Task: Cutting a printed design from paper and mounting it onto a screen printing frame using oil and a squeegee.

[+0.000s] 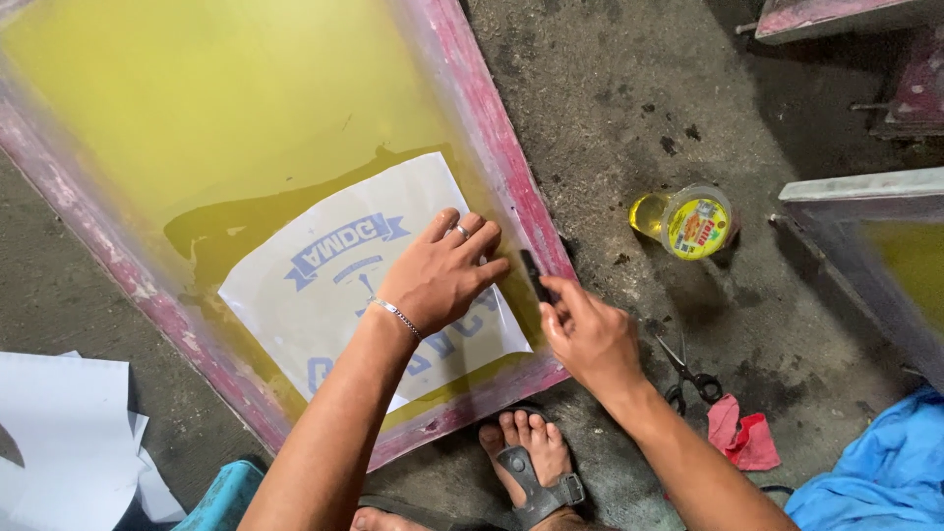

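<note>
Paper sheet (339, 295) with a blue printed design lies flat on the yellow mesh of a pink-framed printing screen (501, 147) on the concrete floor (610, 88), and the left hand (442, 275), open with fingers spread, presses down on its right part. The right hand (588, 339) is just beside it at the frame's edge, fingers closed in a pinch on a small dark flat tool (534, 275) that touches the sheet's right edge. Beyond the frame stand a small yellow-lidded container (688, 222), scissors (688, 372), a red rag (739, 438), blue cloth (880, 472) and white paper (59, 433).
</note>
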